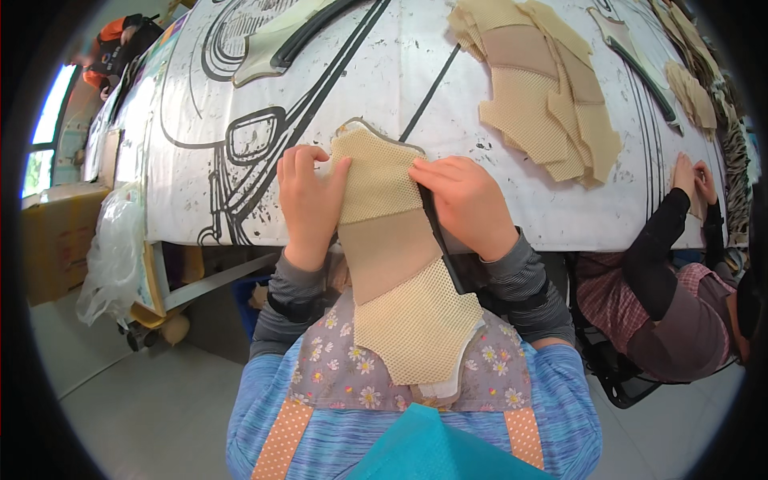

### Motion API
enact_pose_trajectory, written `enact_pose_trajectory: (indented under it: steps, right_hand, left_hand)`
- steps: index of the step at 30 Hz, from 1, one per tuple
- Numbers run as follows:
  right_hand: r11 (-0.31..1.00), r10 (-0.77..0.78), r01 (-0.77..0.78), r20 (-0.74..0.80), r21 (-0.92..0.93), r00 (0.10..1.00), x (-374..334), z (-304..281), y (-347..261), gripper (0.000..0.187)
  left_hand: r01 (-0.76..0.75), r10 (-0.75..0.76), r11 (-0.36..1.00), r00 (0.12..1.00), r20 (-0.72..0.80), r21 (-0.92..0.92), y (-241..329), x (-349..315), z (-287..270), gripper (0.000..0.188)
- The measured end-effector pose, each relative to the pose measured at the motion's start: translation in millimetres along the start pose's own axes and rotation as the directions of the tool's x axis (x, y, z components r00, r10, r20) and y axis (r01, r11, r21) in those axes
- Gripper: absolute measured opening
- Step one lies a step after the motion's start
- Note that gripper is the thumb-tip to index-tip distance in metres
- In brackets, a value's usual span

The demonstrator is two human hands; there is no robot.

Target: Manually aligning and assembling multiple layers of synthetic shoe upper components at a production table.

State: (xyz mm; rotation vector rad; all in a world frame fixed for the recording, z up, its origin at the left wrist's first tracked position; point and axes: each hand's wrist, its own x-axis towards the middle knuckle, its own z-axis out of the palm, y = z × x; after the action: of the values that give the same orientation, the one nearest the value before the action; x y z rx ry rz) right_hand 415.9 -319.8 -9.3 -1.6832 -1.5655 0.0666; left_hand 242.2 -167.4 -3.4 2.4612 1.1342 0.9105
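A beige mesh fabric piece [390, 182] with a smooth tan band across its middle lies lengthwise in front of me, from the table edge down over my lap. Under it shows a stiff pale backing with a grey rim, and a black strip [449, 260] runs along its right side. My left hand [308, 196] rests its thumb on the piece's upper left edge; its other fingers are bent and stand apart from the thumb. At the upper right edge my right hand [468, 196] pinches the fabric, thumb and fingers pressed together beside the black strip.
Similar mesh pieces [532, 88] lie piled on the white printed table cover [360, 88]. Pale forms with black strips [316, 36] lie farther back. At right sits a co-worker [668, 296]; another person [120, 48] is far left. A plastic bag [116, 248] hangs by a cardboard box [64, 240].
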Motion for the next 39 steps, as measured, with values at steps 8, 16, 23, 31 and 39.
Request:
enact_pose_trajectory:
  steps: [8, 16, 23, 31, 39]
  right_hand:
    - [0.815, 0.386, -0.387, 0.095, 0.432, 0.918, -7.8, -4.6, 0.6, 0.047]
    - [0.994, 0.087, -0.082, -0.067, 0.074, 0.994, -1.5, -1.2, 4.2, 0.035]
    - [1.0, 0.015, -0.015, -0.056, -0.016, 0.998, 2.9, 1.3, 9.3, 0.019]
    - [0.999, 0.042, -0.043, -0.04, -0.02, 0.998, -1.6, -3.6, 12.5, 0.022]
    - [0.987, -0.02, 0.016, 0.026, 0.161, 0.999, 4.2, 4.5, -8.5, 0.044]
  left_hand:
    - [-0.531, 0.585, 0.81, 0.692, 0.423, -0.25, 21.0, 1.9, -17.0, 0.041]
    - [-0.408, 0.493, 0.866, 0.599, 0.631, -0.289, 14.1, 4.0, -9.8, 0.064]
    - [-0.394, 0.484, 0.872, 0.616, 0.621, -0.29, 14.1, 1.0, -8.3, 0.065]
    - [-0.449, 0.494, 0.857, 0.578, 0.649, -0.253, 16.4, 6.3, -9.0, 0.064]
    - [-0.605, 0.539, 0.787, 0.576, 0.614, -0.124, 7.6, 3.6, -0.8, 0.065]
